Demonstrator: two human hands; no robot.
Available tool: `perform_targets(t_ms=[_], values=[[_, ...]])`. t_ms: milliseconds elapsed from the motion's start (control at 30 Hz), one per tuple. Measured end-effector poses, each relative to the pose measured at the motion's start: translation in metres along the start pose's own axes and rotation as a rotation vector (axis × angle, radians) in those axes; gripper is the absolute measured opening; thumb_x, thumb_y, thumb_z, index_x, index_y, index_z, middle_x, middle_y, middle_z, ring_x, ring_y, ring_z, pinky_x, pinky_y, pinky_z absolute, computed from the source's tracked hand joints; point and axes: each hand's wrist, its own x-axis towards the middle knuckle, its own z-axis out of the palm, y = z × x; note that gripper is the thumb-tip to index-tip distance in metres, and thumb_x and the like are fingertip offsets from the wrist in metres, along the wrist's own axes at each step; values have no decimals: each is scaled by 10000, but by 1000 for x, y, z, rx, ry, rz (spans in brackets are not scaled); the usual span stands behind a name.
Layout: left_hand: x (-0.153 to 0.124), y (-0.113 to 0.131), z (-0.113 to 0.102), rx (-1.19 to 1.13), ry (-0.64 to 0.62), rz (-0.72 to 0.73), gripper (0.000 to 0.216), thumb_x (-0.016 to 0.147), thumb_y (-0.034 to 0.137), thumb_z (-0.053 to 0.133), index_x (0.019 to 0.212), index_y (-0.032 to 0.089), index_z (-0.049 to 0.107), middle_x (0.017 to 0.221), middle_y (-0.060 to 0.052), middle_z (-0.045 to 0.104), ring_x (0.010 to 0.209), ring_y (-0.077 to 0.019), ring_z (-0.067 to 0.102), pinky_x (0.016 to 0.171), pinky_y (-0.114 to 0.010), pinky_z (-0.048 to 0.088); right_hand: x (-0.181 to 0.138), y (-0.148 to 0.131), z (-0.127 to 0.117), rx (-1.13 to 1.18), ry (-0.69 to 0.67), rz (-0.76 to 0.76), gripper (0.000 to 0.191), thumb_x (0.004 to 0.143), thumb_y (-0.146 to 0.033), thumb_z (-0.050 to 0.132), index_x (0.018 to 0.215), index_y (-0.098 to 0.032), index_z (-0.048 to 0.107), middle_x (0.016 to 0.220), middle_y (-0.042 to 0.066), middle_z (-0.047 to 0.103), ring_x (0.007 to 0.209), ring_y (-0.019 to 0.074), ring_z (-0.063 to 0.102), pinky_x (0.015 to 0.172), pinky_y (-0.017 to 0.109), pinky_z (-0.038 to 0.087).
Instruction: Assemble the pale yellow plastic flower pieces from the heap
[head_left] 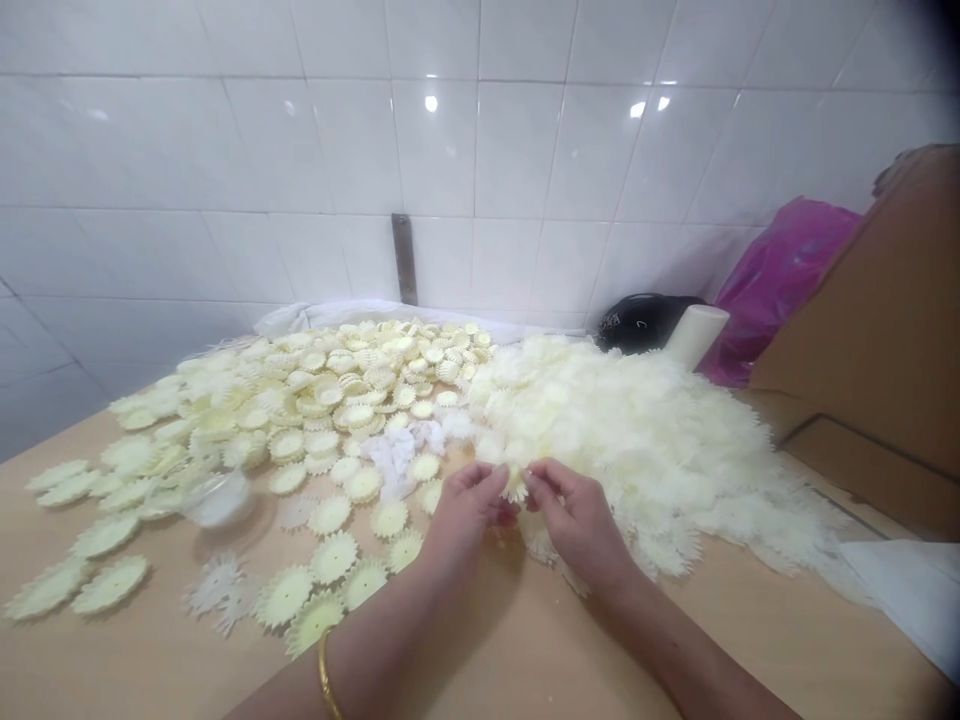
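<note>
The left hand (461,510) and right hand (581,515), fingers pinched closed, hold a pale flower (515,487); hard tugging might rip it.

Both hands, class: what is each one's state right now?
Left hand: closed, pinching a pale toothed piece.
Right hand: closed, pinching the same piece's other side.

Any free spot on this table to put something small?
Bare tabletop shows between the forearms, and at near left, bordered by toothed discs and the bangle. Beyond the left hand, discs crowd together; beyond the right hand, a frilly pale heap.
</note>
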Motion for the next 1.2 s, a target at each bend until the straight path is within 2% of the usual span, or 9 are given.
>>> perform_targets(t_ms=[100, 167, 433, 633, 733, 833, 967, 1067, 1200], values=[[-3, 3, 4, -35, -47, -29, 267, 628, 364, 676, 727, 146, 560, 635, -30, 584, 508, -96, 523, 494, -218, 399, -1, -2, 3, 119, 28, 35, 228, 819, -324, 426, 688, -166, 526, 580, 6, 534, 572, 136, 522, 548, 240, 424], [-4, 3, 5, -47, -33, -20, 270, 618, 354, 684, 736, 142, 566, 624, -26, 577, 492, -88, 505, 463, -206, 378, -3, -3, 5, 166, 26, 46, 216, 812, -339, 437, 714, -168, 527, 586, 7, 553, 570, 136, 538, 547, 238, 438], [3, -4, -2, 16, 63, 95, 278, 629, 370, 661, 585, 162, 482, 468, 54, 421, 422, -61, 411, 449, -194, 357, -6, -4, 5, 4, 66, -31, 196, 819, -332, 427, 719, -178, 497, 571, -2, 520, 562, 128, 513, 503, 223, 386], [4, -3, -3, 128, 35, 147, 337, 662, 428, 616, 537, 161, 455, 457, 44, 423, 428, -62, 391, 456, -195, 338, -4, -3, 1, 40, 140, -45, 215, 842, -313, 390, 698, -183, 481, 599, 1, 524, 590, 129, 508, 577, 235, 402], [3, -2, -3, 104, 22, 129, 373, 645, 441, 631, 511, 164, 418, 425, 52, 402, 408, -60, 381, 448, -200, 330, -4, -6, 1, 49, 97, -84, 189, 830, -307, 417, 741, -178, 523, 625, 6, 540, 613, 134, 517, 587, 236, 407], [2, 0, -1, 30, 44, 72, 338, 613, 432, 663, 564, 161, 467, 417, 67, 383, 382, -51, 346, 419, -198, 308, -3, -9, 1, 82, -11, -108, 171, 818, -286, 442, 817, -168, 566, 700, 23, 586, 655, 139, 536, 628, 244, 423], [1, 2, -2, -50, 72, 5, 329, 572, 412, 702, 650, 143, 530, 518, 47, 456, 389, -37, 351, 391, -185, 288, -3, -8, 2, 120, -128, -77, 169, 810, -263, 447, 805, -159, 580, 739, 38, 599, 698, 150, 543, 659, 257, 430], [1, 3, -2, -83, 5, -21, 327, 613, 428, 670, 670, 137, 532, 570, 25, 491, 424, -49, 418, 429, -191, 353, -3, -5, 3, 131, -138, -62, 147, 806, -247, 448, 775, -160, 562, 707, 26, 585, 671, 144, 539, 633, 248, 428], [0, 8, 1, -207, -67, -104, 255, 697, 371, 615, 709, 134, 522, 616, -15, 550, 508, -90, 522, 512, -218, 438, -1, -1, 0, 84, -51, -73, 142, 808, -249, 447, 759, -163, 549, 674, 14, 565, 642, 138, 524, 608, 240, 414]])
